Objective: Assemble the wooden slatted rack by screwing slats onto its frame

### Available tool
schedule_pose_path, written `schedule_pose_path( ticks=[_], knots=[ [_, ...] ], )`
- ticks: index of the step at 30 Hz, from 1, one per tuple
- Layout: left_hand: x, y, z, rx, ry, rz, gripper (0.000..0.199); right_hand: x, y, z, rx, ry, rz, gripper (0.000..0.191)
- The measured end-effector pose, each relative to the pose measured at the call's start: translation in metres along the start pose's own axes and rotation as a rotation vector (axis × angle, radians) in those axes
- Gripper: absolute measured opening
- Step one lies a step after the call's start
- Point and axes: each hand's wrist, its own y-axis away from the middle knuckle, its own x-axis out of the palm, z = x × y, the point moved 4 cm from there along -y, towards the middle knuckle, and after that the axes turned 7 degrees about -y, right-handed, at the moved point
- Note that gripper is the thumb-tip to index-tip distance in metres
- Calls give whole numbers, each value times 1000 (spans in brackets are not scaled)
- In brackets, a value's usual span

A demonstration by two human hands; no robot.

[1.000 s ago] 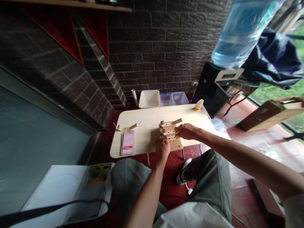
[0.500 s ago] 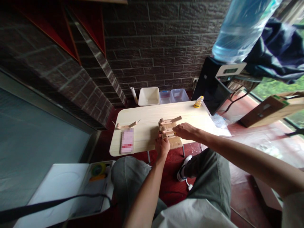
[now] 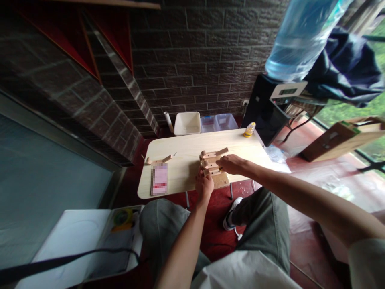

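Several light wooden pieces with dark holes and rounded blocks lie in rows on a piece of brown cardboard (image 3: 221,181) at the table's near edge. My left hand (image 3: 205,184) is closed around the left end of the nearest wooden piece (image 3: 214,171). Over the right end of the middle wooden piece (image 3: 211,164), my right hand (image 3: 232,163) is closed with its fingers pressed together; whatever it pinches is hidden. The farthest wooden piece (image 3: 213,154) has an angled arm at its right end and is untouched.
On the pale table (image 3: 180,150), a similar wooden piece (image 3: 159,160) and a pinkish pixelated packet (image 3: 160,179) lie left. A yellow-capped bottle (image 3: 249,130) stands at the back right. Plastic bins (image 3: 187,123) sit behind, beside a water dispenser (image 3: 261,108).
The whole view has shifted slightly. Both hands stay at the same wooden pieces, with almost no visible movement relative to the table.
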Motion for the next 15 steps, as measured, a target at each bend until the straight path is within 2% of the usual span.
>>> schedule_pose_path(
  ticks=[7,10,15],
  knots=[
    [0,1,-2,93,-88,-1,47,3,-6,-5,62,2,20,28],
    [-1,2,-2,124,-114,1,47,0,-4,-4,21,14,14,31],
    [-4,2,-2,104,-97,20,48,0,-9,-3,-35,33,-11,20]
  ],
)
